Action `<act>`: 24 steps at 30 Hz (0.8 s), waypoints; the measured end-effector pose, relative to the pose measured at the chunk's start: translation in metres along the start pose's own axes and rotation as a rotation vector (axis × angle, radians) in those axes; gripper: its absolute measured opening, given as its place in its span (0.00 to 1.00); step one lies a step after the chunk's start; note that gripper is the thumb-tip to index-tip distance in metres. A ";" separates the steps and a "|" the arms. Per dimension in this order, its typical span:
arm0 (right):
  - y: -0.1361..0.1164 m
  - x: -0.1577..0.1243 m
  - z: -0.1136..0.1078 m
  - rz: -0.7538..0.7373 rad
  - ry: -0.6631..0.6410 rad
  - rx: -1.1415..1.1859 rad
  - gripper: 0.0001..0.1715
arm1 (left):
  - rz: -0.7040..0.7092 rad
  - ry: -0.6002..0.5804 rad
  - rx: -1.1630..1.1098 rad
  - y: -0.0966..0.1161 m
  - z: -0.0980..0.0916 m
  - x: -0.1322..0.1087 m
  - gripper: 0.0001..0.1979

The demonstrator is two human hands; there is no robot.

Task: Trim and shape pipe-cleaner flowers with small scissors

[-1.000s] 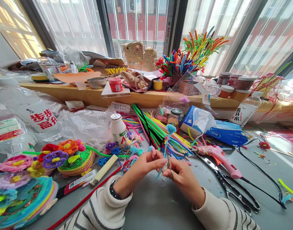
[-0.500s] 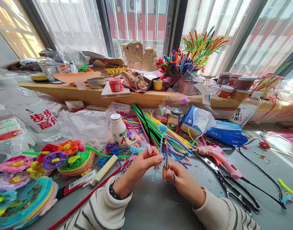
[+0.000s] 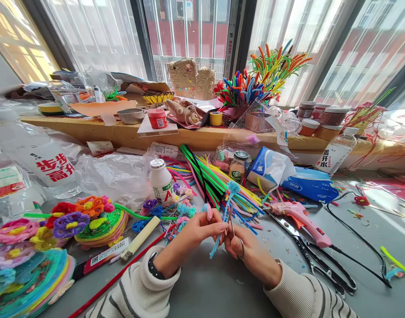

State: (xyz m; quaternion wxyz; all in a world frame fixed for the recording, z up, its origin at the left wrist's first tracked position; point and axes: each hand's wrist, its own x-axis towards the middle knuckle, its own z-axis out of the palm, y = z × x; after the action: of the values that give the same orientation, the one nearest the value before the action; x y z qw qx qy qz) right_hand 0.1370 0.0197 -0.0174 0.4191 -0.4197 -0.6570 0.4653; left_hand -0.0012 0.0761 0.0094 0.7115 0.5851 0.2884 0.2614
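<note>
My left hand [image 3: 198, 234] pinches a light blue pipe-cleaner stem [image 3: 228, 204] that ends in a small curled flower head near the top. My right hand [image 3: 245, 252] is closed around small scissors [image 3: 234, 234], a finger through a ring handle, with the blades up against the stem just right of my left fingertips. Both hands hover over the grey table [image 3: 222, 287], just in front of a fanned pile of coloured pipe cleaners [image 3: 215, 179].
A pink glue gun [image 3: 300, 216] and large black scissors [image 3: 321, 265] lie to the right. Finished pipe-cleaner flowers [image 3: 79, 216] and coiled discs sit left. A small white bottle [image 3: 160, 180], a jar [image 3: 238, 164], tissue packs [image 3: 288, 176] and a cluttered wooden shelf [image 3: 189, 134] stand behind.
The blue stem tilted left, then came back upright. My right hand shifted its grip so the scissors' ring handle shows, and the blades came up to the stem.
</note>
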 end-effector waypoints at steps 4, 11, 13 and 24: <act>-0.001 0.001 0.000 0.017 0.003 -0.014 0.32 | -0.005 -0.011 0.009 0.001 0.001 -0.001 0.11; -0.003 0.002 0.000 0.069 0.088 -0.046 0.30 | -0.026 -0.018 0.036 0.001 0.001 -0.002 0.11; -0.001 0.003 0.000 0.103 0.132 -0.074 0.29 | -0.032 -0.007 0.047 0.002 0.000 -0.002 0.11; 0.004 0.004 0.000 0.120 0.184 -0.138 0.26 | -0.001 0.008 0.041 0.003 0.003 -0.003 0.11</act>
State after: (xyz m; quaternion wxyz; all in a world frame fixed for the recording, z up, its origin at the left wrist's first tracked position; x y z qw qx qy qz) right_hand 0.1368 0.0241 -0.0209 0.4192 -0.5272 -0.6199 0.4026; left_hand -0.0012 0.0730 0.0133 0.6982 0.5984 0.2972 0.2573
